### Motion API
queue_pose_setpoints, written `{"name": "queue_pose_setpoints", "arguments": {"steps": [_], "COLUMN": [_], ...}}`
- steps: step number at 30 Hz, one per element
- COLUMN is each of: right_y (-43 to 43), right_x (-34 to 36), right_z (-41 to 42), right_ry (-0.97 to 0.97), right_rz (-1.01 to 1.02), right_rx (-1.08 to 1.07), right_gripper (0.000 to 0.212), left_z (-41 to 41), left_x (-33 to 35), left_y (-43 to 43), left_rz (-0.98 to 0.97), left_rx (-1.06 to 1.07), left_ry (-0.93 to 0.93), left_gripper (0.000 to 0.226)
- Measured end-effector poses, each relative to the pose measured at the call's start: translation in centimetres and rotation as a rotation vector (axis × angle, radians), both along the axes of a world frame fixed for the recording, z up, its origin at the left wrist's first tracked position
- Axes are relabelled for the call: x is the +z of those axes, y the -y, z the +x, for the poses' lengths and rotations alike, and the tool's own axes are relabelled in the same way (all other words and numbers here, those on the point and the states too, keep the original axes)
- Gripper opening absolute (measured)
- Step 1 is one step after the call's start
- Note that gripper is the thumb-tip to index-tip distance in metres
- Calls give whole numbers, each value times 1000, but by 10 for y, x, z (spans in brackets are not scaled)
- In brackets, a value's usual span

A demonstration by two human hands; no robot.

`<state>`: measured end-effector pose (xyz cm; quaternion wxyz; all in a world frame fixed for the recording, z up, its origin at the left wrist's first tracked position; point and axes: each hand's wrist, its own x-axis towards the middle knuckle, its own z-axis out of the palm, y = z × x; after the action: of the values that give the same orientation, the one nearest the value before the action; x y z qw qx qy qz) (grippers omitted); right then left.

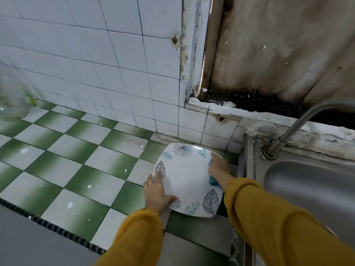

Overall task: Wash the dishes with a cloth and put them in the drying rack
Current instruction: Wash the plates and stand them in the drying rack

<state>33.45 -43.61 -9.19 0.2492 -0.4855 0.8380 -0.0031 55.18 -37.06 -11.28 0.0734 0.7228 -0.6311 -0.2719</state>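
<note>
Bench (76,160): green-and-white checked tile, speckled with wet drops. It carries the plate at its right end, just beside the sink.
Sink (317,189): steel basin to the right, with a tap (299,123) arching over it. No drying rack is in view.
Plate (186,181): rounded-square and white, printed with leaves and flowers, face up on the bench corner. Whether it lies flat or is tipped slightly up cannot be told.
Plate handling: likely ceramic or melamine, so stiff, moderately heavy and liable to chip on tile or steel. Its glossy face is probably slick once wet or soapy.
Where to hold: the rim, at opposite edges, with fingers under and thumb on top. A one-sided pinch on the wet glaze could slip.
Left hand (156,191): it holds the plate's left edge. Forefinger and thumb are spread over the face, and the other fingers are hidden at the rim. It seems to steady the plate against the wiping.
Right hand (219,167): curled over the cloth, pressing it onto the plate's right edge.
Cloth (212,181): blue, soft and bunched, mostly hidden under the right hand. It looks limp and should follow the rim's curve easily.
</note>
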Motion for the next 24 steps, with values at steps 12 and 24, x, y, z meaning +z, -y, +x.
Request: {"name": "queue_pose_setpoints", "arguments": {"steps": [12, 24], "right_y": [10, -20], "right_x": [25, 94], "right_z": [14, -3], "right_ry": [-104, -101], "right_rz": [76, 23], "right_rx": [80, 107], "right_gripper": [65, 65], "left_z": [18, 14], "left_x": [19, 104], "left_y": [3, -38], "left_rz": [-9, -99], "left_rx": [11, -10], "left_ry": [-23, -71], "left_gripper": [104, 101]}}
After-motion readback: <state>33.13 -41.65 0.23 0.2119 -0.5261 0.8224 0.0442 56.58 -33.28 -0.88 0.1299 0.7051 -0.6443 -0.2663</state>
